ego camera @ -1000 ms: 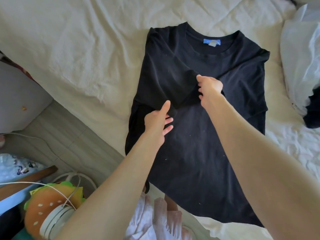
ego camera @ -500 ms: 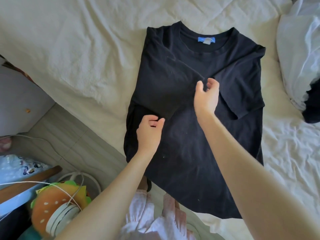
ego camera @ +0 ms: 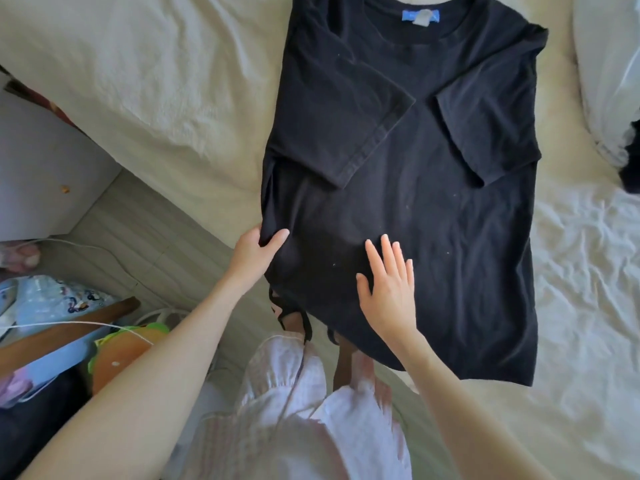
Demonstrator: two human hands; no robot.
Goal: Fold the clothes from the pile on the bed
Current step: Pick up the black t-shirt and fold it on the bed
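A black T-shirt (ego camera: 433, 209) lies flat on the cream bed (ego camera: 156, 81), collar with a blue label at the far end. Both sleeves are folded inward over the chest. My left hand (ego camera: 254, 252) grips the shirt's left side edge, thumb on top and fingers under the cloth. My right hand (ego camera: 389, 282) lies flat on the lower front of the shirt with fingers straight and spread. The shirt's bottom hem hangs over the near edge of the bed.
A heap of white cloth (ego camera: 609, 74) with a dark garment (ego camera: 632, 161) sits at the right edge of the bed. To the left lies the floor (ego camera: 145, 233) with cables, a burger-shaped toy (ego camera: 121, 355) and a white cabinet (ego camera: 45, 174).
Both hands left the folded sleeves and came down toward me. The left hand took hold of the shirt's left side edge. The right hand opened flat on the lower front.
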